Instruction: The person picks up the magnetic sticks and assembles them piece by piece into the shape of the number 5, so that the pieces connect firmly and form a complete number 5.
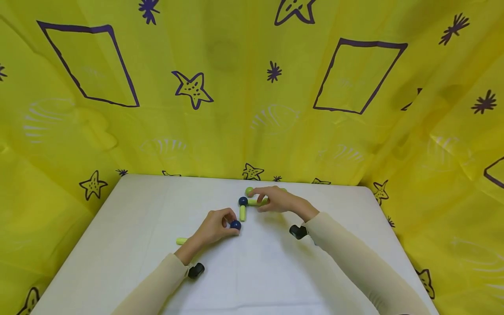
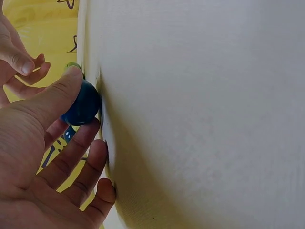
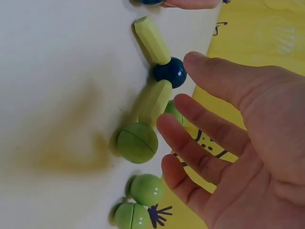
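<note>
From the head view I see the left hand point(image 1: 214, 227) pinching a blue ball point(image 1: 236, 225) near a pale stick's point(image 1: 242, 213) free end on the table point(image 1: 287, 280), perhaps lining them up. From the left wrist, that pinch likely stops it rolling. From the right wrist, the right hand point(image 3: 259, 152) grips nothing, fingers apart, beside another blue ball point(image 3: 171, 72).
</note>
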The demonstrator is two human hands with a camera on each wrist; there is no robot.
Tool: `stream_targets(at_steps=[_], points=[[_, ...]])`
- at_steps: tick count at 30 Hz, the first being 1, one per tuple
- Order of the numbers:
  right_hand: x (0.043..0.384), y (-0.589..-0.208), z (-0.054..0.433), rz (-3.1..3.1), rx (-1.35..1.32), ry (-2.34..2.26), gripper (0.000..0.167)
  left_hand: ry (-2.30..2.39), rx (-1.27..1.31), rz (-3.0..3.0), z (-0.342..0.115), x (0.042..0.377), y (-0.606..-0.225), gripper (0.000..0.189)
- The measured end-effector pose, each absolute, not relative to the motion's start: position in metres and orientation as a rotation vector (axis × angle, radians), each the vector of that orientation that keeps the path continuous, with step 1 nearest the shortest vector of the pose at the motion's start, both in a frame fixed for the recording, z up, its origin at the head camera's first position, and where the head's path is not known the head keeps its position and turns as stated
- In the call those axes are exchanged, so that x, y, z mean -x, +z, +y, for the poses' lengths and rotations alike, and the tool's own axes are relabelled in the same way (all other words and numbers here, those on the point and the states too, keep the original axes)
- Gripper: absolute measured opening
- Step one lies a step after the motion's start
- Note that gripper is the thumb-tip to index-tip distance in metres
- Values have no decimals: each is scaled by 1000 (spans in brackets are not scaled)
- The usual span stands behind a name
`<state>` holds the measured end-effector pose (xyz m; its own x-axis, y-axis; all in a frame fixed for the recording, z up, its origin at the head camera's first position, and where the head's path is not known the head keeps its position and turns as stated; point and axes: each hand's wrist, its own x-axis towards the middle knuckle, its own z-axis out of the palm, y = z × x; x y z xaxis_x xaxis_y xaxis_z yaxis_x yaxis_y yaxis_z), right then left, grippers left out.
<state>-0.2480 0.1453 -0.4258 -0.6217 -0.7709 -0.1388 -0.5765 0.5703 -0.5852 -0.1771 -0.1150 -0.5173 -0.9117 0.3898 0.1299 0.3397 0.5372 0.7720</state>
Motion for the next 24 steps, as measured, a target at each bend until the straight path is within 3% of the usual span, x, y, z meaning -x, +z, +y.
stream_targets(at_steps=[9,24], points=[[252,-434,129,2293,1006,-720,51,1351,-683,2720,-117,177,-518,31],[253,-456,100,2288,1026,-617,38,1358,-661,2721,-118,176,-518,31]])
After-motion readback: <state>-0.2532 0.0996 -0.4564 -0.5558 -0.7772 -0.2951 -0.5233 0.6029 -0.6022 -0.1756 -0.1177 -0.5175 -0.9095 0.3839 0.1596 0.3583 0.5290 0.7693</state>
